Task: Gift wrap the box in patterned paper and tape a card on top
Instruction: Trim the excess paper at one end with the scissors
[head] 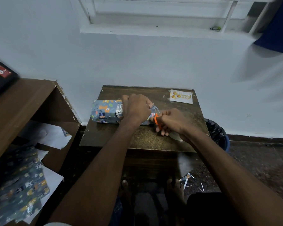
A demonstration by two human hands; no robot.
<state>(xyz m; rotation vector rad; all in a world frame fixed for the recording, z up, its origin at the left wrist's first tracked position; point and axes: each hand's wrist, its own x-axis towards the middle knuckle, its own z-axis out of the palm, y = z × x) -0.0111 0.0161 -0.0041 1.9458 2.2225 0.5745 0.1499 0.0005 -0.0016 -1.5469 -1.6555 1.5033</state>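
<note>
The left hand (pixel 136 108) lies curled over the right end of the long box wrapped in blue-grey patterned paper (pixel 105 112), gripping it and pinning it to the dark brown wooden surface (pixel 144 137). Just beside it, the right hand (pixel 171 121) grips small orange-handled scissors (pixel 157 119), fingers through the loops, the blades pointing up into the loose paper at the box's right end. The box lies lengthwise on the left half of the surface, its left end jutting a little past the edge. A roll of clear tape (pixel 176 137) sits partly hidden under the right wrist. At the far right corner of the surface lies a white greeting card with gold balloons and lettering (pixel 181 96), well apart from the box. Leftover patterned wrapping paper (pixel 20 185) lies on the low shelf to the left, and small paper scraps (pixel 189 181) are on the floor.
</note>
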